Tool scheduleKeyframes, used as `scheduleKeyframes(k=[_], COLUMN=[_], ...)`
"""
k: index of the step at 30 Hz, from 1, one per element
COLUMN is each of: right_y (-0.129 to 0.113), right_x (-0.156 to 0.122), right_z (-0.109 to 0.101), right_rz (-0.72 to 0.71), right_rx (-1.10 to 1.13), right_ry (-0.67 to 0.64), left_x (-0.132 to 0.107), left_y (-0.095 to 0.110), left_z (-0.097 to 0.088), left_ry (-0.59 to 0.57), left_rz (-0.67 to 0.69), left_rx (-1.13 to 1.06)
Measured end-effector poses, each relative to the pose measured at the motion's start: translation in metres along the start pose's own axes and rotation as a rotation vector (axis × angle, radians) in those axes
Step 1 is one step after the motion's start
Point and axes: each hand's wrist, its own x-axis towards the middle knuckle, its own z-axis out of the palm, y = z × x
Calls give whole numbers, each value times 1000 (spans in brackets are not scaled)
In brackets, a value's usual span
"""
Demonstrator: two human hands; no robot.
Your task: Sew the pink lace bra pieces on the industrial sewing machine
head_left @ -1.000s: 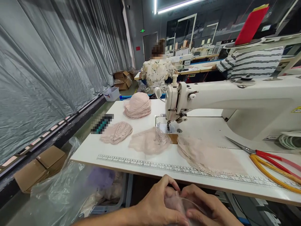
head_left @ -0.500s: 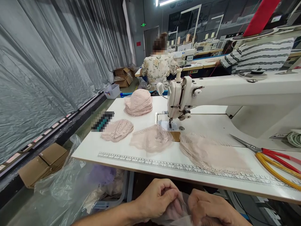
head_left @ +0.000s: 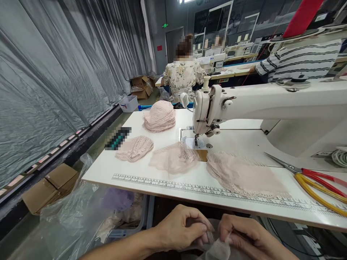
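Note:
Below the table's front edge, my left hand (head_left: pixel 187 228) pinches a piece of sheer pale mesh fabric (head_left: pixel 217 250). My right hand (head_left: pixel 245 233) is closed on the same fabric, close beside the left, and part of the cloth hangs out of view at the bottom. On the white sewing table (head_left: pixel 114 168) lie a pale pink lace piece (head_left: pixel 173 159) in front of the needle, a layered stack of lace and mesh pieces (head_left: pixel 244 175) to its right, and a smaller lace pile (head_left: pixel 135 148) at left. Behind them rises a stack of pink lace cups (head_left: pixel 159 116).
A white sewing machine (head_left: pixel 244 104) fills the right side. Scissors (head_left: pixel 306 173) with red and yellow handles lie at the right edge. Left of the table are a plastic bag (head_left: pixel 67 216), a blue bin (head_left: pixel 149 213) and a cardboard box (head_left: pixel 51 186). Two co-workers sit ahead.
My hands have shifted slightly on the mesh fabric. The right fingers now pinch up a gathered bit of it, and more of the cloth shows between the hands.

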Motion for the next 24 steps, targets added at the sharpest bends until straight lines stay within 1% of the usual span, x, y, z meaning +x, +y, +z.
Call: scheduleKeyframes(k=[3, 7, 10, 12, 16, 19, 24], right_y=[2, 1, 0, 0, -2, -4, -6], right_x=[1, 5, 7, 7, 4, 2, -6], right_z=[0, 0, 0, 0, -2, -3, -10], right_rz=[57, 68, 67, 61, 26, -11, -63], right_rx=[60, 118, 137, 146, 216, 262, 259], right_ry=[33, 51, 43, 37, 8, -13, -29], left_x=[1, 3, 5, 6, 7, 6, -3], left_y=[-1, -5, -8, -10, -12, -10, -2], left_z=[0, 0, 0, -1, -3, -7, -14], left_ry=[8, -3, -12, 9, 79, 114, 145], left_rz=[-14, -30, 4, 34, 75, 111, 283], left_rx=[-22, -55, -36, -3, 93, 176, 445])
